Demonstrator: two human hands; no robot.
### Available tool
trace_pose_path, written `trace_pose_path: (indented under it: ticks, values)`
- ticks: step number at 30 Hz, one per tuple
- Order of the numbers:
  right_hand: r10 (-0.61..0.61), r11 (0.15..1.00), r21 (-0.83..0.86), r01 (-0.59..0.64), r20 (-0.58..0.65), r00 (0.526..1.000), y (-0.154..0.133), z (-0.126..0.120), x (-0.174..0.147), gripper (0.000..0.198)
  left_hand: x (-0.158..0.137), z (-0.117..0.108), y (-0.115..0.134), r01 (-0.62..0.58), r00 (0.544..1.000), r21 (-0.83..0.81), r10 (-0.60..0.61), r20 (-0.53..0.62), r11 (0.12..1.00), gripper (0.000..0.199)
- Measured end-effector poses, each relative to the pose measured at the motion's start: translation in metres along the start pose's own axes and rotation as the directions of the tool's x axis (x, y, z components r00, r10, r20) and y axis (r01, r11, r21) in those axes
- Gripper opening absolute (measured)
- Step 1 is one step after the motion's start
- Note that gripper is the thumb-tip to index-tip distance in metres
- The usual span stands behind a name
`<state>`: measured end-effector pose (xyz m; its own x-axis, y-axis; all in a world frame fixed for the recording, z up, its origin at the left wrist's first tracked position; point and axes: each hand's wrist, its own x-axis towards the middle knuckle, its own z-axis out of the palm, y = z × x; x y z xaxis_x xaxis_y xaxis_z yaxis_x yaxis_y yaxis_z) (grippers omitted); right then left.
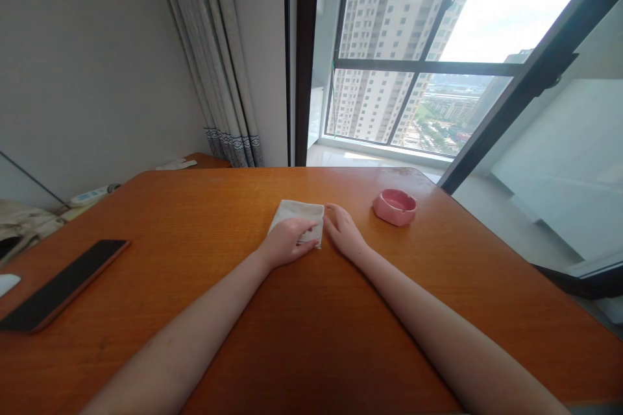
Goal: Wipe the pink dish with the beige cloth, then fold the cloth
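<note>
A folded whitish cloth lies flat on the brown wooden table, its far edge and right side showing. My left hand rests on top of it, thumb apart from the loosely bent fingers, and covers its near left part. Against the cloth's right edge is my right hand, set on its side with the fingers stretched out and nothing held. The fingertips of both hands point toward each other across the right part of the cloth.
A pink ashtray stands to the right of my right hand. On the left lies a long dark flat object, with a white item beside it. Beyond the wooden table are a grey curtain and a large window.
</note>
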<state>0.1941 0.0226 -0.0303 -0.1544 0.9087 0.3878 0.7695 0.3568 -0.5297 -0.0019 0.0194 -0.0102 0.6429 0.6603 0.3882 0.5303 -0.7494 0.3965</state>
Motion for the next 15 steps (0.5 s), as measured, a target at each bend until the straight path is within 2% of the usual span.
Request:
trace_pose_path:
  ticks: [1, 3, 5, 7, 10, 12, 15]
  values:
    - [-0.090, 0.996, -0.010, 0.091, 0.055, 0.994, -0.005, -0.003, -0.001, 0.040, -0.001, -0.002, 0.000, 0.022, 0.998, -0.003, -0.022, -0.054, 1.000, 0.035]
    - [-0.243, 0.966, -0.038, 0.256, 0.208, 0.948, -0.018, -0.007, -0.005, 0.039, -0.002, -0.004, -0.005, 0.084, 0.980, -0.015, -0.085, -0.178, 0.996, 0.034]
    - [-0.242, 0.951, -0.109, 0.288, 0.318, 0.917, -0.031, -0.011, -0.007, 0.036, -0.003, -0.006, -0.013, 0.156, 0.949, -0.058, -0.166, -0.269, 0.986, 0.033]
    - [-0.111, 0.953, -0.229, 0.197, 0.338, 0.934, -0.039, -0.015, -0.010, 0.039, -0.003, -0.006, -0.020, 0.210, 0.924, -0.106, -0.233, -0.302, 0.972, 0.032]
    - [0.105, 0.925, -0.379, 0.032, 0.335, 0.936, -0.036, -0.028, -0.011, 0.043, -0.002, -0.006, -0.024, 0.237, 0.932, -0.121, -0.260, -0.251, 0.964, 0.028]
    - [0.211, 0.902, -0.430, -0.039, 0.360, 0.909, -0.024, -0.043, -0.014, 0.055, -0.001, -0.004, -0.023, 0.223, 0.953, -0.114, -0.241, -0.183, 0.968, 0.025]
    - [0.348, 0.867, -0.485, -0.114, 0.426, 0.835, 0.005, -0.076, -0.024, 0.072, 0.000, -0.001, -0.020, 0.194, 0.973, -0.121, -0.207, -0.105, 0.973, 0.023]
